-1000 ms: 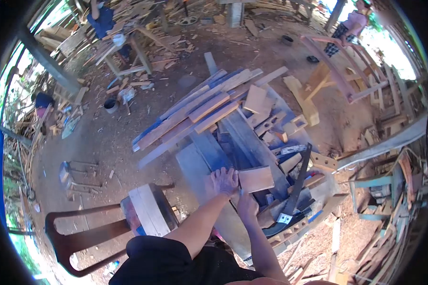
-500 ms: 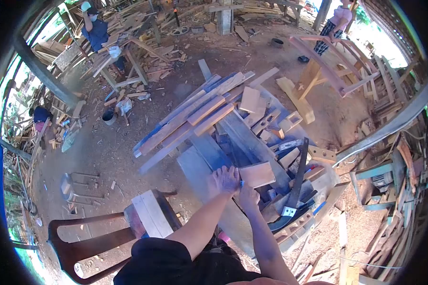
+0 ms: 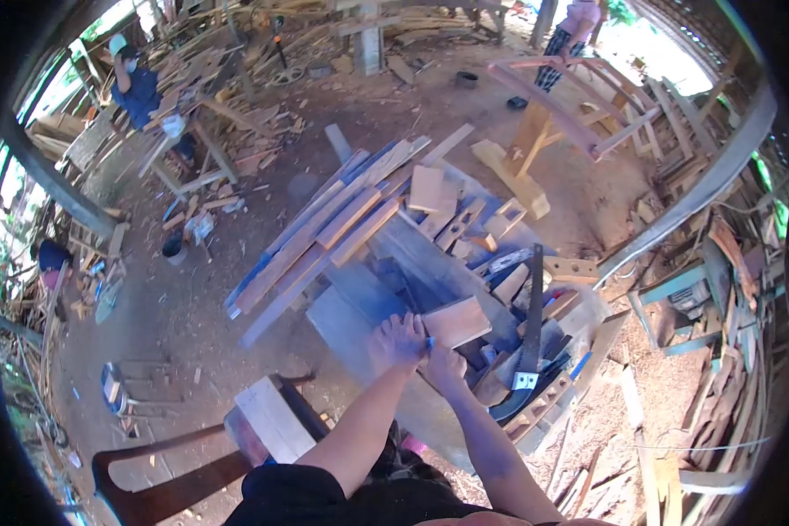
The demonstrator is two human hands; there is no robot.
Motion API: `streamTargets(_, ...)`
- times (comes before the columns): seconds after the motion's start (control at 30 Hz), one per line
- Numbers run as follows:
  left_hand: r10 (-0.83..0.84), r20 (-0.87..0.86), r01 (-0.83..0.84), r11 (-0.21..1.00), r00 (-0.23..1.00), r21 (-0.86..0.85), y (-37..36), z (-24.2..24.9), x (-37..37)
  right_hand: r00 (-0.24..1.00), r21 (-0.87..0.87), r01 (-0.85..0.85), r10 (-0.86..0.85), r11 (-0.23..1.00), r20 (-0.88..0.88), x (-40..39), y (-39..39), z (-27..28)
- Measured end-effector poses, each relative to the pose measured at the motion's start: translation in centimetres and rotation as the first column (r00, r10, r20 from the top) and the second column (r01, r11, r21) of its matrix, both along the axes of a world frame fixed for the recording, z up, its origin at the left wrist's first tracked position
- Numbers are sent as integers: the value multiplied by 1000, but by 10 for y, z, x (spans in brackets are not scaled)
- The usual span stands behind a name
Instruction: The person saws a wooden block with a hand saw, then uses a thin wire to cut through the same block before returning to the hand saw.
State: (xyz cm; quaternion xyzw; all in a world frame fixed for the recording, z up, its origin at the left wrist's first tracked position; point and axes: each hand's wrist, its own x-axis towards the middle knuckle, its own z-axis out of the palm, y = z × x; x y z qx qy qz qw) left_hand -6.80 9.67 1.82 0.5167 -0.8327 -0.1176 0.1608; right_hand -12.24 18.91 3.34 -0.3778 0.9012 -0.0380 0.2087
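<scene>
Both of my hands are together over the near part of the cluttered workbench point(image 3: 337, 323). My left hand point(image 3: 401, 340) lies with its fingers bent at the left end of a short wooden block point(image 3: 456, 323). Just right of it, my right hand point(image 3: 445, 364) is closed around a small blue thing, too small to make out, at the block's near edge. To the right lies a handsaw point(image 3: 532, 324) with a dark blade. Long planks point(image 3: 324, 232) are stacked at an angle beyond my hands.
A chair frame point(image 3: 175, 478) and a pale board point(image 3: 276, 419) are at the near left, a stool point(image 3: 118, 390) farther left. One person point(image 3: 136, 92) is at a sawhorse, another point(image 3: 570, 39) by a reddish frame point(image 3: 543, 96). A machine point(image 3: 688, 298) stands right.
The whole view has shifted, with the bench and most surroundings now farther left in the picture. My hands stay together at the block's left end.
</scene>
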Motion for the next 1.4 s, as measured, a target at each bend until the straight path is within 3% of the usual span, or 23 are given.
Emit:
streamTargets(0.27, 18, 85, -15, 1000, 996, -27, -1, 15, 5, 993, 28, 23, -26, 999, 115, 3, -5, 13)
streamTargets(0.33, -71, 145, 55, 992, 987, 110, -3, 52, 13, 989, 147, -57, 36, 988, 141, 4, -13, 45)
streamTargets(0.43, -51, 119, 34, 989, 992, 141, -6, 28, 14, 980, 234, -139, 99, 962, 172, 0, -16, 37)
streamTargets(0.5, -70, -91, 93, 957, 993, 275, -6, 20, 16, 993, 160, -89, 76, 983, 89, -7, -9, 14)
streamTargets(0.53, -45, -92, 69, 959, 995, 273, -5, 10, 19, 991, 158, -114, 102, 981, 87, -6, -11, 15)
streamTargets(0.7, -157, -117, 153, 987, 981, -42, 8, -1, 67, 989, 152, -136, 124, 979, 83, -15, -7, -1)
streamTargets(0.8, -119, -84, 99, 973, 989, -207, 23, -30, 110, 986, 81, -158, 153, 984, 69, -19, -7, -5)
streamTargets(0.87, -52, -13, 51, 998, 999, -39, 43, -25, 150, 943, 102, -326, 331, 940, -33, -18, -7, 8)
streamTargets(0.93, 8, 45, -16, 985, 999, 173, 73, -23, 202, 971, 38, -237, 238, 971, -27, -29, -8, -15)
streamTargets(0.97, 62, 29, -67, 970, 998, 235, 94, -24, 229, 887, 25, -432, 430, 901, -168, -53, -7, -46)
streamTargets(1.0, 88, 157, -120, 971, 984, 208, 116, -43, 257, 743, 38, -620, 602, 784, -294, -75, -1, -74)
streamTargets(1.03, 111, 284, -168, 968, 952, 185, 142, -63, 288, 826, -12, -544, 533, 839, -182, -71, -3, -58)
streamTargets(1.07, 177, 133, -210, 929, 975, 304, 165, -49, 322, 891, -45, -452, 449, 891, -67, -66, -11, -46)
streamTargets(1.1, 355, 44, -355, 904, 934, 237, 200, -89, 350, 860, -6, -503, 500, 864, -98, -80, -15, -63)
streamTargets(1.13, 360, 31, -353, 888, 932, 293, 228, -73, 382, 829, 24, -546, 544, 838, -131, -106, -24, -96)
streamTargets(1.17, 451, 33, -412, 780, 892, 471, 252, -44, 410, 798, 46, -589, 590, 807, -124, -143, -38, -131)
streamTargets(1.2, 354, 124, -373, 830, 927, 414, 290, -75, 442, 897, -15, -438, 438, 899, 59, -166, -55, -161)
streamTargets(1.23, 602, 157, -587, 630, 783, 509, 316, -51, 454, 935, -38, -255, 257, 966, 246, -168, -50, -178)
streamTargets(1.27, 535, 319, -603, 517, 782, 608, 339, -25, 469, 927, -35, -284, 284, 958, 244, -177, -51, -187)
streamTargets(1.3, 570, 356, -657, 502, 741, 563, 376, -35, 483, 912, -65, -255, 262, 965, 316, -173, -49, -177)
streamTargets(1.33, 554, 448, -670, 300, 702, 679, 386, -6, 484, 890, -91, -223, 241, 971, 388, -168, -48, -167)
streamTargets(1.37, 753, 450, -732, 61, 481, 679, 413, -22, 491, 906, -16, -164, 157, 986, 393, -152, -49, -144)
streamTargets(1.4, 666, 416, -594, 50, 619, 803, 432, -26, 507, 918, 58, -103, 72, 993, 390, -117, -49, -99)
